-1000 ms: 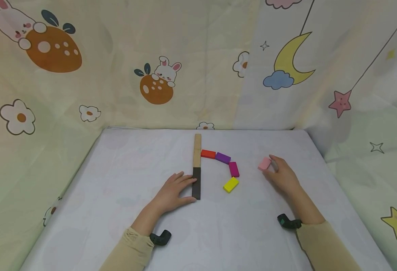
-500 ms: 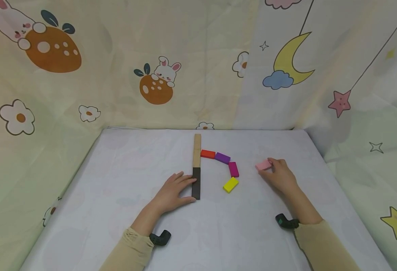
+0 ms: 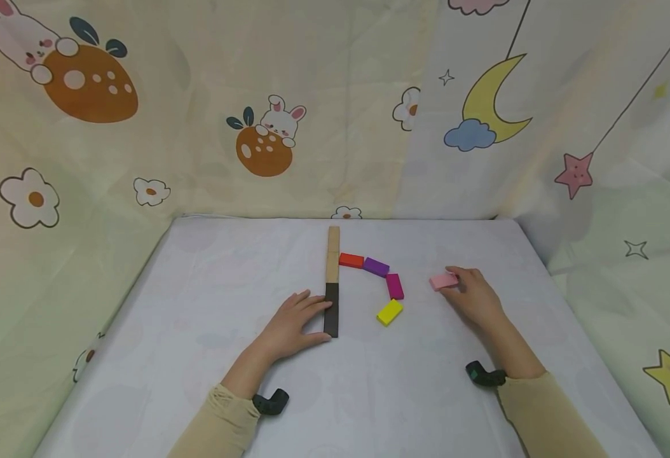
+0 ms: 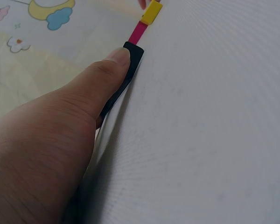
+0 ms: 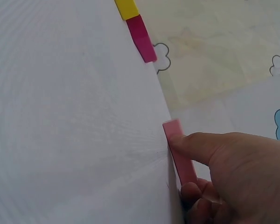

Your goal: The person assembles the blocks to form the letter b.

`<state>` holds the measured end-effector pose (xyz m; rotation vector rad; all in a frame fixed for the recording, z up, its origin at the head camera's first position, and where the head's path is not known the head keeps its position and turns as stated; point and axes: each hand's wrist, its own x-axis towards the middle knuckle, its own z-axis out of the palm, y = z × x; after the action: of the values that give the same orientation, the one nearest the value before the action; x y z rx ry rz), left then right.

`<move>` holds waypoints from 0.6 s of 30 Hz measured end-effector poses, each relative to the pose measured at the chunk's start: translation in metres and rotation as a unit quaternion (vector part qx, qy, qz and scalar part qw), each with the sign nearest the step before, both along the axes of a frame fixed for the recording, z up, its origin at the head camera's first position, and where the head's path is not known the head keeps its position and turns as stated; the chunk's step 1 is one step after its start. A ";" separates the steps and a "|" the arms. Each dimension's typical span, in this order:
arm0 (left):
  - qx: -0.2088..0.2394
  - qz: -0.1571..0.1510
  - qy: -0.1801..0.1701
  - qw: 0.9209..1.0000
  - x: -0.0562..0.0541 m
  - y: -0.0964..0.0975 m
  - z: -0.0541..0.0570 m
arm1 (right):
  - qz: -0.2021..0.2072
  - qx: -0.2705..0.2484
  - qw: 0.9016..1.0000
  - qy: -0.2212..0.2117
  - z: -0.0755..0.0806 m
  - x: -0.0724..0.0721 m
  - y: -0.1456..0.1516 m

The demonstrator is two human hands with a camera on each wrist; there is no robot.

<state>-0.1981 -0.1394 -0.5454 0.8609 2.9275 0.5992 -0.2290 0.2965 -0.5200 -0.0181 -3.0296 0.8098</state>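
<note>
On the white tabletop a straight row runs away from me, with a black block (image 3: 332,310) at its near end and plain wooden blocks (image 3: 332,254) beyond. My left hand (image 3: 286,326) rests against the left side of the black block, fingers spread; its thumb (image 4: 114,60) touches the block in the left wrist view. A curve of red (image 3: 351,260), purple (image 3: 377,266), magenta (image 3: 395,286) and yellow (image 3: 389,312) blocks bends off the row's right side. Further right, my right hand (image 3: 475,296) pinches a pink block (image 3: 443,281) between thumb and fingers, at the tabletop.
A cloth with rabbits, a moon and flowers hangs behind the table and at its sides. A black wrist device (image 3: 271,402) sits at my left cuff, another wrist device (image 3: 485,374) at my right. The pink block lies apart from the curve.
My right hand has shifted slightly left and turned the pink block from slanted to nearly level across my view. The left hand and the other blocks have stayed in place.
</note>
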 end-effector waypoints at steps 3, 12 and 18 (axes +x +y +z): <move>0.002 0.000 -0.001 1.000 0.000 0.000 0.001 | 0.006 -0.002 1.000 0.011 -0.001 0.000 0.002; -0.002 0.001 0.000 1.000 0.000 0.001 0.001 | 0.013 -0.003 1.000 0.019 0.000 0.002 0.004; -0.003 0.001 0.001 1.000 0.000 0.001 0.000 | 0.011 -0.004 1.000 0.023 -0.001 0.003 0.003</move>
<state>-0.1982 -0.1386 -0.5450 0.8584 2.9301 0.5890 -0.2263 0.2997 -0.5212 0.0332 -2.9886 0.8115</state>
